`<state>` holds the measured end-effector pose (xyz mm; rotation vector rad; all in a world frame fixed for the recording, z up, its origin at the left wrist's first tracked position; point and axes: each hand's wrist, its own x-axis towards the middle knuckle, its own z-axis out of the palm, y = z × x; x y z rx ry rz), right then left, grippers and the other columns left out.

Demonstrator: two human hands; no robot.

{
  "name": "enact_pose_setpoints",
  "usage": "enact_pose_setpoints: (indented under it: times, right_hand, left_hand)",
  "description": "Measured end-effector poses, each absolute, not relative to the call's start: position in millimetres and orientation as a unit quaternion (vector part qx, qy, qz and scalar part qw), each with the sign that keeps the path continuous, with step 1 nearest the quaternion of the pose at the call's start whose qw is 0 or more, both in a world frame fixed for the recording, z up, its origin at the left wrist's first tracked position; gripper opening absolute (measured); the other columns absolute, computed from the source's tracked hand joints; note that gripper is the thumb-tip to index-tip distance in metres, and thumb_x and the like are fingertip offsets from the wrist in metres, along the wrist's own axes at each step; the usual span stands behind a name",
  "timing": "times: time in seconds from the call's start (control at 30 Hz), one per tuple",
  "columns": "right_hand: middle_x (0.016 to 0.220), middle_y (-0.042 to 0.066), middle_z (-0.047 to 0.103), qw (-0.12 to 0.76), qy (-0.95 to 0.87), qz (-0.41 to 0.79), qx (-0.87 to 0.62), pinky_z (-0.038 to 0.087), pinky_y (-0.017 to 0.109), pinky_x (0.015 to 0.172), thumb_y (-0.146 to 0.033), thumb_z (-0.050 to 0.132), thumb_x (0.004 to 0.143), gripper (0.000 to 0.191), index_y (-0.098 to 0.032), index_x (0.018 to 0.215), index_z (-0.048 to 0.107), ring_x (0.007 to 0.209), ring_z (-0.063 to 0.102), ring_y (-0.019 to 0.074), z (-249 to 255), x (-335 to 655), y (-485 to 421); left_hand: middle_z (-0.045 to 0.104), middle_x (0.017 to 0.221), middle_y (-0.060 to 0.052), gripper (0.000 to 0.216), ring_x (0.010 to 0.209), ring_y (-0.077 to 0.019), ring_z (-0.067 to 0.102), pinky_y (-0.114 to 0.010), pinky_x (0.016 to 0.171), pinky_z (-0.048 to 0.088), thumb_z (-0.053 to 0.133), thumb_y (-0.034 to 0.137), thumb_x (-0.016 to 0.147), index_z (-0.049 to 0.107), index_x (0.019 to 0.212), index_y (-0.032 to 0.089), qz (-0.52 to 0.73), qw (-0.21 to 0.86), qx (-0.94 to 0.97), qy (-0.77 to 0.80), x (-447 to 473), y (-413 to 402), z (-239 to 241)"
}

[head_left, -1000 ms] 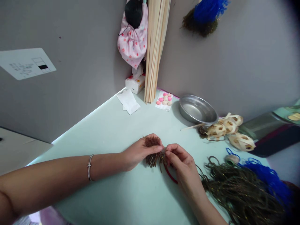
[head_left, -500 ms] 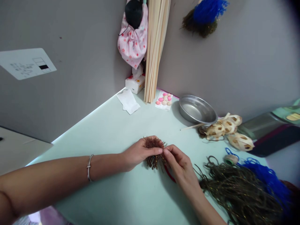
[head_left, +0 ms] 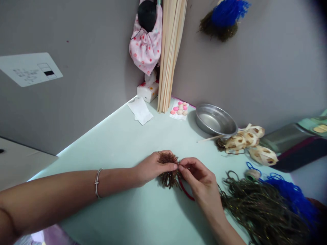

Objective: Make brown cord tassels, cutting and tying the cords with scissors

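Note:
My left hand (head_left: 151, 167) pinches a brown fringed tassel bundle (head_left: 168, 168) against the pale green table (head_left: 122, 143); a silver bracelet circles that wrist. My right hand (head_left: 199, 177) meets it from the right, its fingertips closed on the same bundle at the middle. A red cord (head_left: 186, 192) curves out from under the right hand onto the table. Both hands' fingers are pinched shut.
A heap of olive-brown cords (head_left: 260, 211) and blue cords (head_left: 293, 197) lies at the right. Behind are a steel bowl (head_left: 216, 119), woven straw balls (head_left: 251, 143), a bundle of bamboo strips (head_left: 170, 51), pink and cream shells (head_left: 180, 108), tissues (head_left: 140, 110) and a floral bag (head_left: 146, 47).
Both hands stay on the tassel bundle, shifted slightly lower; the right fingers have re-pinched at its middle and more red cord shows beneath the right hand.

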<state>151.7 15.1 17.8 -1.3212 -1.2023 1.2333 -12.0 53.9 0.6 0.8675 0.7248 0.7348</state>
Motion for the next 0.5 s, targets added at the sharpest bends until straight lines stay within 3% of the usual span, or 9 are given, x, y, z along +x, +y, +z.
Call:
enact_pose_setpoints:
  times: [0.33, 0.5]
  right_hand:
    - [0.072, -0.002, 0.055, 0.464, -0.473, 0.520, -0.539, 0.039, 0.021, 0.055, -0.031, 0.073, 0.081, 0.016, -0.022, 0.083, 0.061, 0.063, 0.047, 0.0124, 10.5, 152.7, 13.6]
    - [0.076, 0.000, 0.058, 0.459, -0.467, 0.541, -0.528, 0.042, 0.023, 0.060, -0.034, 0.073, 0.082, 0.019, -0.021, 0.084, 0.060, 0.067, 0.051, 0.0136, 8.7, 151.8, 14.7]
  left_hand:
    - [0.060, 0.075, -0.001, 0.012, 0.076, -0.0130, 0.055, -0.025, 0.072, 0.041, 0.070, 0.023, 0.072, 0.065, 0.079, 0.015, 0.349, 0.807, 0.342, 0.332, -11.1, 53.2, 1.7]
    - [0.063, 0.080, -0.002, 0.015, 0.078, -0.0129, 0.058, -0.025, 0.074, 0.043, 0.071, 0.026, 0.076, 0.063, 0.083, 0.016, 0.346, 0.837, 0.304, 0.293, -11.9, 53.8, 4.3]
